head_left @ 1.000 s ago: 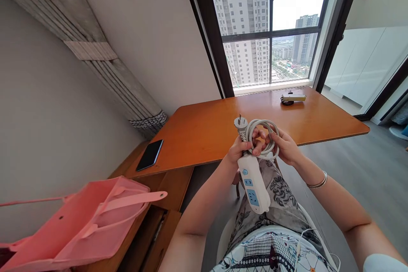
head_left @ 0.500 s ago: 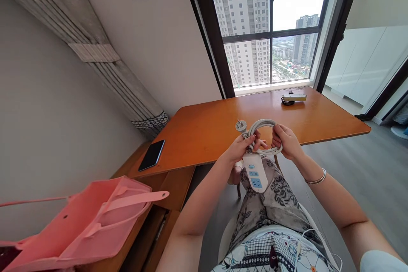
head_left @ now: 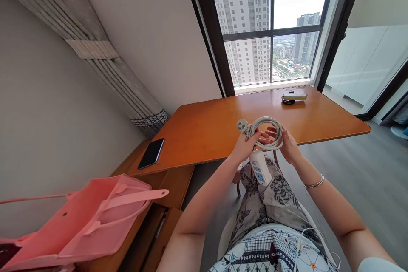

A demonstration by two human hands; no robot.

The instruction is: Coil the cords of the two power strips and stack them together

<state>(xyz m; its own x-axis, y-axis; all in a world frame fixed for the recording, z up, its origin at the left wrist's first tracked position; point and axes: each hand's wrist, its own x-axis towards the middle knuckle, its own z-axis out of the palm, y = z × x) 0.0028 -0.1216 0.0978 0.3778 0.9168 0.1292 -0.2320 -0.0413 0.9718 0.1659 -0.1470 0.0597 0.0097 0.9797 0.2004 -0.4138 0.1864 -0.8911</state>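
A white power strip (head_left: 260, 169) with blue sockets dangles over my lap, tilted. Its cable is wound into a round grey-white coil (head_left: 267, 120) above it. My left hand (head_left: 246, 145) grips the coil's left side near the plug (head_left: 242, 125), which sticks out at the upper left. On the other side, my right hand (head_left: 289, 145) holds the coil's right edge, its thumb outside and its fingers behind and within the loop. Some fingertips are partly covered by the cable.
Before me stands an orange-brown wooden table (head_left: 204, 131). A phone (head_left: 151, 154) lies at its left end, and a yellowish bar with a black cord (head_left: 293, 97) near the window. At lower left, a pink bag (head_left: 105, 221) rests on a wooden cabinet.
The power strip has swung slightly right and turned, and the plug has rotated. My right hand's fingers have loosened and spread round the coil's right side.
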